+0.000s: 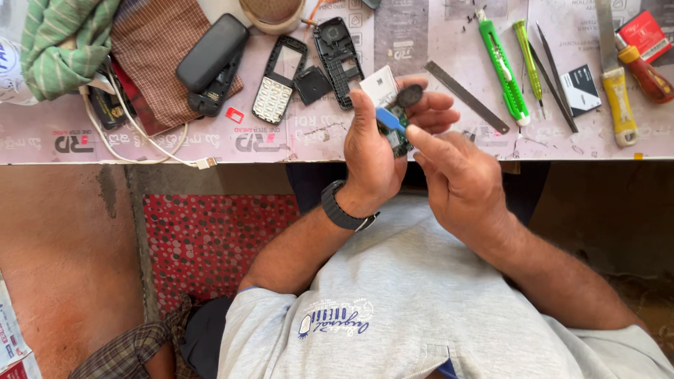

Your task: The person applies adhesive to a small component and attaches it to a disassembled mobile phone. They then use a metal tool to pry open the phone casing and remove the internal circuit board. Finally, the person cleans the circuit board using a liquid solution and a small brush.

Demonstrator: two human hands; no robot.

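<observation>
Your left hand (370, 158) is closed around a small green phone circuit board (395, 130), gripping it upright between thumb and fingers. Your right hand (460, 179) is half open just beside it, forefinger stretched onto the board. Beyond your knuckles lie a phone keypad cover (279, 81) and a steel ruler (466, 96).

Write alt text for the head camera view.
The left hand holds a small green circuit board that the right hand touches. On the table beyond lie phone housings, a keypad frame, screwdrivers and tweezers.
</observation>
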